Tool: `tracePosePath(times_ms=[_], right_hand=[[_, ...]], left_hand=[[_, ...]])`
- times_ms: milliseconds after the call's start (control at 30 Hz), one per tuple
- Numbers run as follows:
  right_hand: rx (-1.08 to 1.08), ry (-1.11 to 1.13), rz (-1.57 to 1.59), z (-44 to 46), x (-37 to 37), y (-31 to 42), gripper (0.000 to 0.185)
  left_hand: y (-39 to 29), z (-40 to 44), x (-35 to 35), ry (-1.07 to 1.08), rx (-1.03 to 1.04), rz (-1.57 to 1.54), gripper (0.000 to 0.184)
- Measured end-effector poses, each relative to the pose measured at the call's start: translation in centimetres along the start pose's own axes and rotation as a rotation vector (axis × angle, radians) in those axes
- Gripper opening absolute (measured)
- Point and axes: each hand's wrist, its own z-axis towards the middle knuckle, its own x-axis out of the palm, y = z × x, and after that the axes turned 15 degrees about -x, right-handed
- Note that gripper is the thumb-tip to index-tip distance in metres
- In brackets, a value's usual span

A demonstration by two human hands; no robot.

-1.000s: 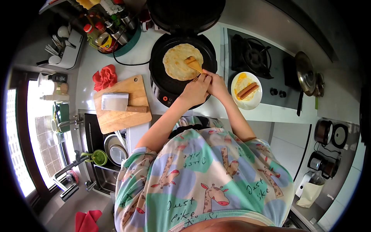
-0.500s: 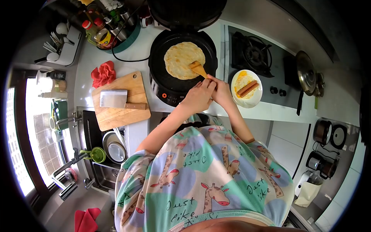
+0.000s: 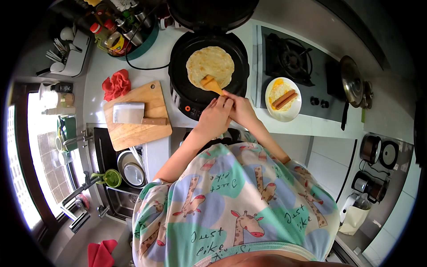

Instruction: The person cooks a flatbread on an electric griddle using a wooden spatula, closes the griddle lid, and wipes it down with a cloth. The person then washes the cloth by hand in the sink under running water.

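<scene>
Left of the left hand (image 3: 216,118), a knife (image 3: 129,113) lies on the board (image 3: 144,133). Just beyond the hand, the pan (image 3: 181,86) holds a flatbread (image 3: 209,62). Both hands grip the spatula (image 3: 211,83); right of the right hand (image 3: 241,110), a plate (image 3: 284,116) holds sausages (image 3: 284,99).

Daylight through dark-framed window (image 3: 36,151) at left (quite glaring from here). Pale surface (image 3: 147,82) running along wall, gas stove (image 3: 289,71) set into it, sink (image 3: 120,201) near window, white cabinet fronts (image 3: 331,158) below.
</scene>
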Motion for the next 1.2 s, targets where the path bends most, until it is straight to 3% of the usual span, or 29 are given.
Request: tracePosePath(times_ms=[233,367,500,833,933,1200], right_hand=[[-0.032,0.03,-0.001,2.9,-0.1,1.4,0.039],[0.054,0.115,-0.03,4.5,1.6,-1.2,0.039],[-0.012,0.081,-0.065,5.4,1.3,-1.2,0.038],[0.116,0.077,-0.047,8.0,2.3,-2.8,0.041],[0.12,0.032,-0.037,8.1,2.0,-3.2,0.042],[0.146,0.009,-0.059,9.0,1.2,-4.3,0.041]], left_hand=[[0.6,0.9,-1.5,-0.134,0.019,0.007,0.048],[2.5,2.7,-1.0,-0.054,-0.066,-0.006,0.05],[2.2,3.1,-1.7,-0.113,-0.04,-0.023,0.051],[3.4,5.7,-1.8,-0.03,-0.137,0.086,0.055],[3.8,6.6,-1.8,-0.061,-0.068,0.094,0.063],[2.8,8.7,-1.8,0.005,-0.088,0.125,0.062]])
